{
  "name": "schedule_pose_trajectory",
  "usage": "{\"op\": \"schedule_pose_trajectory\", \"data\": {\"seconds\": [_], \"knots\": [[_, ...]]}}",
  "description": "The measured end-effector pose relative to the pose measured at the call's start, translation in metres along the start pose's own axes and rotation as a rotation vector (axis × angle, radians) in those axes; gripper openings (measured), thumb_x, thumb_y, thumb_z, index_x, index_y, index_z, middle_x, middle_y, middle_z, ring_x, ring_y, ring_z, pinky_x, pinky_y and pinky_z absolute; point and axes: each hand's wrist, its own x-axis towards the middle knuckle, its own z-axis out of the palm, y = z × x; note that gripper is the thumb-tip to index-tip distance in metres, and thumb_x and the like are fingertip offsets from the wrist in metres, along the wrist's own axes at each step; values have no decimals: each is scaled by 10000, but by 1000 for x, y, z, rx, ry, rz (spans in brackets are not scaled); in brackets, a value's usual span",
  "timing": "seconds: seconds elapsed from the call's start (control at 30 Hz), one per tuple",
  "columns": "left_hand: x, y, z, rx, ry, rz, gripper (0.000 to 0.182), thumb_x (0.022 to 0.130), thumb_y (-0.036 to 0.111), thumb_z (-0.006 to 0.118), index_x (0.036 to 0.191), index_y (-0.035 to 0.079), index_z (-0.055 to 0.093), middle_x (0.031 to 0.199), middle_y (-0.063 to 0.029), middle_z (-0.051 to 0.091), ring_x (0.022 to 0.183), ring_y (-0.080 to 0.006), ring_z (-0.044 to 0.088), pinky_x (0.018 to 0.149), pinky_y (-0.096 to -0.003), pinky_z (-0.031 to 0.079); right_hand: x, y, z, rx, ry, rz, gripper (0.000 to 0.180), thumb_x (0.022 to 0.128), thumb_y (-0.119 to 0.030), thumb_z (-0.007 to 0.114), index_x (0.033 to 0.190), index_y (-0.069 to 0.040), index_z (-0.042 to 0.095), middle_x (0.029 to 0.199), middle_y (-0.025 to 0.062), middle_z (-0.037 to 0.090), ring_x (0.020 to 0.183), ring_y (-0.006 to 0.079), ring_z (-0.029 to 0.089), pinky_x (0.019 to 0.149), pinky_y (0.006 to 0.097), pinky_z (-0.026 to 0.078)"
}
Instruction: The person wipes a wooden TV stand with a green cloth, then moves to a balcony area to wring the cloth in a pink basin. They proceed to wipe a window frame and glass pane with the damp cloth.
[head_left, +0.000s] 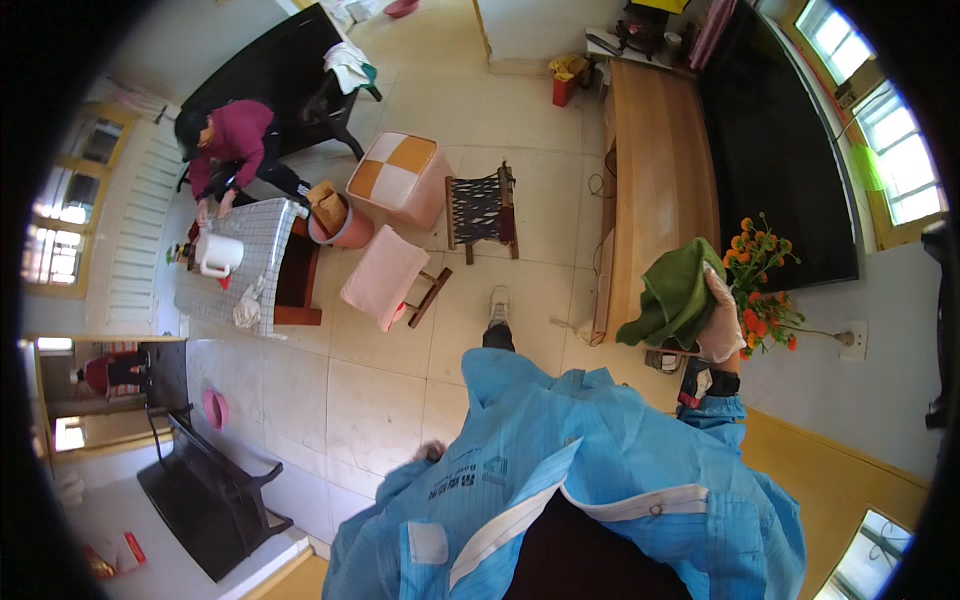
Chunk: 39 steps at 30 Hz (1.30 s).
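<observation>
My right hand, in a thin clear glove, grips a green cloth that hangs over the near end of a wooden TV cabinet. Orange artificial-looking flowers stand just beyond that hand, by the wall. My left hand is a dark blur at the end of the blue sleeve, low over the tiled floor. Whether its fingers hold anything cannot be made out.
A large television stands behind the cabinet. On the floor are a folding stool, a cushioned stool, a checkered storage ottoman and a waste bin. Another person bends over a cloth-covered table with a white pitcher.
</observation>
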Motion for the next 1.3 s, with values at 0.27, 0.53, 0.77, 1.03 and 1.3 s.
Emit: {"op": "schedule_pose_trajectory", "data": {"seconds": [0.27, 0.53, 0.77, 1.03, 1.3], "knots": [[203, 393, -97, 272, 70, 378, 388, 903, 361, 552, 629, 87, 528, 593, -25, 491, 582, -188, 485, 582, -388, 383, 104, 16, 68, -1, 301, -44, 397, 1019, -314, 562, 1333, -73, 586, 1292, 111, 641, 1182, 277, 616, 1032, 437, 495], [277, 634, -8, -17, -199, 396, 330, 952, 365, 582, 1034, 52, 648, 948, -72, 646, 798, -151, 632, 683, -344, 529, 173, 36, 101, -93, 455, 36, 419, 1014, -295, 569, 1332, -22, 570, 1283, 130, 641, 1165, 270, 626, 1045, 411, 484], [375, 538, 95, 107, -316, 17, 374, 965, 441, 560, 1037, 86, 655, 894, -61, 700, 764, -188, 673, 672, -357, 538, 238, 81, 83, -59, 533, 301, 436, 992, -315, 611, 1310, -19, 578, 1251, 147, 657, 1138, 277, 642, 1017, 410, 513], [474, 444, 197, -444, -337, -394, 315, 984, 442, 591, 1013, 132, 642, 884, -22, 683, 766, -169, 628, 662, -321, 527, 262, 133, 47, 23, 593, 494, 506, 987, -349, 592, 1367, -19, 534, 1313, 138, 625, 1187, 272, 611, 1037, 399, 481], [506, 490, 210, -1048, 6, -540, 696, 888, 676, 632, 1278, 107, 543, 1169, -51, 569, 1006, -193, 545, 875, -366, 485, 276, 154, 11, -28, 792, 528, 476, 997, -322, 583, 1363, -22, 539, 1304, 126, 630, 1191, 266, 605, 1068, 406, 454]]}}
